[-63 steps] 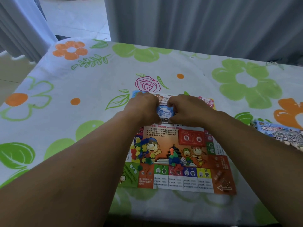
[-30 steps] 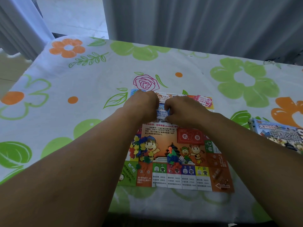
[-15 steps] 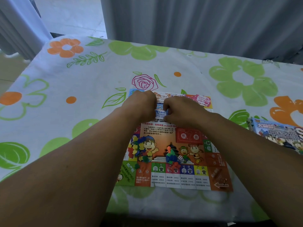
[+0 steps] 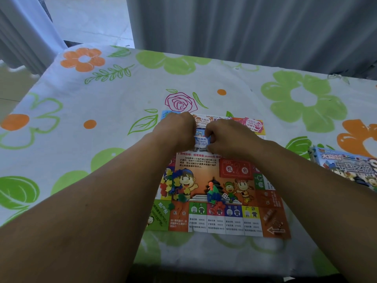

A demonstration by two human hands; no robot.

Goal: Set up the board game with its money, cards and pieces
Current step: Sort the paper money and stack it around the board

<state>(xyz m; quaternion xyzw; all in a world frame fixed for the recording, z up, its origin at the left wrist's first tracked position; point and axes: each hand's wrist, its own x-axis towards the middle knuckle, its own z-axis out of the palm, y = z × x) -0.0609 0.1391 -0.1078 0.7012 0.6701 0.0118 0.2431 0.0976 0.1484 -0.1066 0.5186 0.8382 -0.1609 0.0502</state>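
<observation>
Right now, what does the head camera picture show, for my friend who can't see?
The left hand and right hand pinch a blue play-money note over a colourful game board on a flowery tablecloth. Plastic pieces lie on it.

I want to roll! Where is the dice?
In the head view, the white die lies on the board, just right of the middle pile of coloured pieces.
</observation>
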